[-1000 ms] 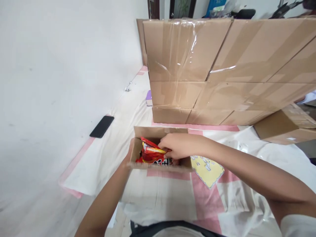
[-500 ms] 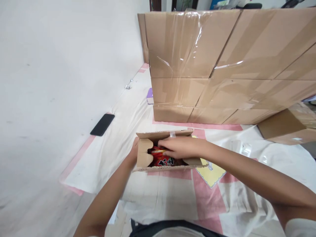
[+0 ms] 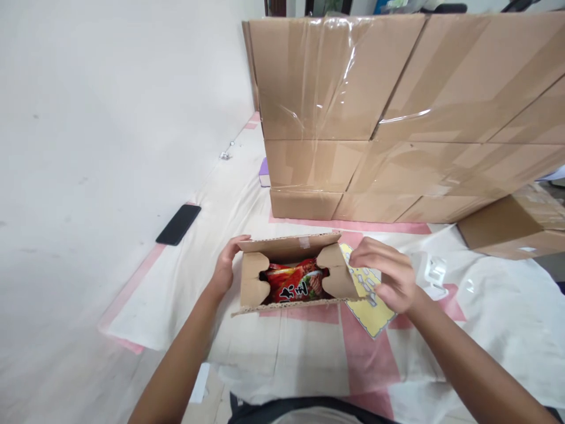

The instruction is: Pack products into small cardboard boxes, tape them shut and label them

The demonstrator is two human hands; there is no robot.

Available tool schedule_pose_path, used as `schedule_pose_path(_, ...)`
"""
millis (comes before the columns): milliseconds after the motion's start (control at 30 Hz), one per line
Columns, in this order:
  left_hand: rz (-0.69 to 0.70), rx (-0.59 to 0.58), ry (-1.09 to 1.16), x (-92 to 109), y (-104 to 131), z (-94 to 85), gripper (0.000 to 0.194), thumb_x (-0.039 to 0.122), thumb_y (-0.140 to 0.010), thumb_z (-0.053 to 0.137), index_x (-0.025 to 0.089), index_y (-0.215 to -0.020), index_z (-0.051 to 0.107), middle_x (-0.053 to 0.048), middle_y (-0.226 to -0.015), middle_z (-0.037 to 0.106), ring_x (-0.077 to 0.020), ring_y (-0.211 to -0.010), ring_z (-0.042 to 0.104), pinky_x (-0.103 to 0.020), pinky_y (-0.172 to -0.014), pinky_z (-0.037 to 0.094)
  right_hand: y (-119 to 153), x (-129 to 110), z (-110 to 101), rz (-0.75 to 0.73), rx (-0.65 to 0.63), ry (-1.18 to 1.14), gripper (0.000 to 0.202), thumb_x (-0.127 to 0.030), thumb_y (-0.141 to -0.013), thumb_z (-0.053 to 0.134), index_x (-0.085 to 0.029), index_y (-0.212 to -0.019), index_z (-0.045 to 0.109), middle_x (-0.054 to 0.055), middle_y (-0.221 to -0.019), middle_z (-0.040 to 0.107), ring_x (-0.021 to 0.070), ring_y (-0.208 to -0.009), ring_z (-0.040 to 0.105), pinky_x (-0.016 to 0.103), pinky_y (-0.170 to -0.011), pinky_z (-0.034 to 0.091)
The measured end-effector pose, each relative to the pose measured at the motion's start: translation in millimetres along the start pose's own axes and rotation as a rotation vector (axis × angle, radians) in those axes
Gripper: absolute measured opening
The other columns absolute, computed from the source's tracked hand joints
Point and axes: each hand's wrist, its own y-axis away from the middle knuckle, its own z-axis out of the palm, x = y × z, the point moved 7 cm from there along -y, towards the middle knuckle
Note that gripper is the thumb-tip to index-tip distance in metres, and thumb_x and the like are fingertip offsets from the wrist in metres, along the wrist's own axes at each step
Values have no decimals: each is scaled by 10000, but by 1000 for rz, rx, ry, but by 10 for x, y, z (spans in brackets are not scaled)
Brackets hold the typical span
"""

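Observation:
A small cardboard box (image 3: 344,272) stands on the cloth in front of me with its top open. Inside lies a red food packet (image 3: 293,282) printed with large dark characters, partly covered by the short end flaps. At the box's back left corner my left hand (image 3: 225,268) grips its edge, fingertips on the long rear flap. My right hand (image 3: 391,274) hovers just right of the box, over a yellow patterned patch (image 3: 373,318). Its fingers are bent, the thumb stands apart, and nothing shows between them.
A wall of taped cardboard boxes (image 3: 318,165) rises behind the small box. To the left, a black phone (image 3: 179,225) lies by the white wall. A purple box (image 3: 264,172) sits beside the stack. At right are a clear plastic piece (image 3: 435,274) and an open carton (image 3: 507,227).
My right hand has come out of the box and moved right, leaving the packet inside. My left hand has shifted up to the back left corner. The end flaps now show on both sides.

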Motion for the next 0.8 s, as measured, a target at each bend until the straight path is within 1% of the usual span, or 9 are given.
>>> schedule_pose_path(100, 104, -139, -21, 286, 4, -22, 689, 753, -822, 629, 353, -1383, 604, -119, -1235, 694, -352, -1187, 643, -501, -1009, 512, 240, -11, 40, 56, 2, -60, 449, -636, -1005, 438, -278, -1152, 666, 103, -892, 687, 262, -762, 637, 442, -678, 493)
schedule_pose_path(200, 160, -175, -227, 586, 3, 15, 695, 465, -876, 731, 415, -1509, 450, -89, -1305, 677, -320, -1244, 627, -492, -1063, 476, 444, 96, 177, 243, 162, -7, 248, -404, -984, 605, -332, -1221, 617, 119, -1116, 634, 280, -989, 633, 436, -743, 528)
schedule_pose_path(267, 277, -155, -436, 861, -29, 82, 742, 368, -874, 747, 423, -1536, 416, -76, -1350, 665, -317, -1251, 619, -491, -1058, 470, 580, 228, 292, 441, 309, -17, 350, -294, -969, 612, -359, -1307, 548, 134, -1292, 530, 272, -1096, 585, 421, -774, 543)
schedule_pose_path(367, 587, -209, -761, 1327, -83, 340, 645, 317, -886, 742, 382, -1482, 504, -69, -1312, 697, -312, -1179, 639, -465, -983, 476, 700, 369, 506, 618, 383, -149, 453, -295, -979, 576, -370, -1409, 453, 129, -1370, 453, 255, -1130, 548, 429, -857, 546)
schedule_pose_path(467, 854, -357, -1013, 1631, -132, 714, 428, 257, -920, 715, 293, -1336, 620, -47, -1178, 759, -262, -1055, 682, -417, -909, 462, 743, 427, 613, 666, 408, -271, 443, -297, -989, 565, -371, -1414, 466, 108, -1388, 458, 255, -1191, 527, 445, -940, 511)
schedule_pose_path(533, 989, -407, -1105, 1743, -157, 939, 317, 254, -923, 721, 250, -1234, 661, -27, -1112, 779, -230, -993, 693, -399, -867, 451, 755, 436, 629, 658, 448, -328, 432, -277, -992, 561, -375, -1405, 485, 94, -1375, 476, 256, -1217, 518, 445, -966, 489)
schedule_pose_path(633, 1119, -382, -1118, 1839, -153, 1161, 174, 223, -915, 731, 236, -1083, 690, 21, -963, 790, -187, -868, 688, -374, -796, 440, 749, 401, 603, 583, 536, -347, 400, -228, -992, 548, -370, -1365, 522, 85, -1327, 514, 262, -1260, 501, 446, -987, 471)
schedule_pose_path(700, 1109, -382, -1054, 1860, -122, 1224, 122, 173, -918, 717, 230, -1022, 691, 36, -908, 786, -162, -812, 672, -353, -761, 437, 736, 351, 571, 501, 584, -309, 349, -193, -988, 536, -351, -1296, 577, 83, -1291, 539, 267, -1268, 506, 464, -1023, 454)
schedule_pose_path(800, 972, -490, -936, 1802, -11, 1264, 107, 151, -932, 701, 224, -1009, 695, 25, -951, 790, -157, -836, 666, -335, -746, 446, 735, 302, 547, 429, 609, -256, 303, -143, -971, 527, -320, -1190, 637, 80, -1253, 558, 267, -1231, 539, 495, -1072, 428)
